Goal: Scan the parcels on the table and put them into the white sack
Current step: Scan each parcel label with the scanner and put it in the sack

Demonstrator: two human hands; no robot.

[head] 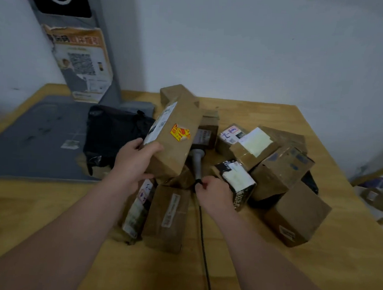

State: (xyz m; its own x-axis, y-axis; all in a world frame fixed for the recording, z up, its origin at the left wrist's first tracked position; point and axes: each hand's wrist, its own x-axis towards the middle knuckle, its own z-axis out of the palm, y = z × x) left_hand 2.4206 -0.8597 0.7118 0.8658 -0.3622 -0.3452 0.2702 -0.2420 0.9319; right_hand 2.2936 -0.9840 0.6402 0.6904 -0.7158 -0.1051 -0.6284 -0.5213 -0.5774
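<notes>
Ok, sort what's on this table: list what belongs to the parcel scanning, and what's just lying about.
Job: long brown cardboard parcel with orange sticker, in left hand; grey handheld scanner, held by right hand; heap of brown cardboard parcels.
Lying about: grey mat; grey stand with QR poster.

The wooden table (45, 214) carries a grey mat (34, 138) along its left side. A crumpled black bag (112, 134) lies partly over the mat's right edge. A heap of brown cardboard boxes (281, 176) covers the middle and right, some touching, some stacked. A grey scanner (196, 163) lies among them, its black cable (203, 247) trailing toward the near edge.
</notes>
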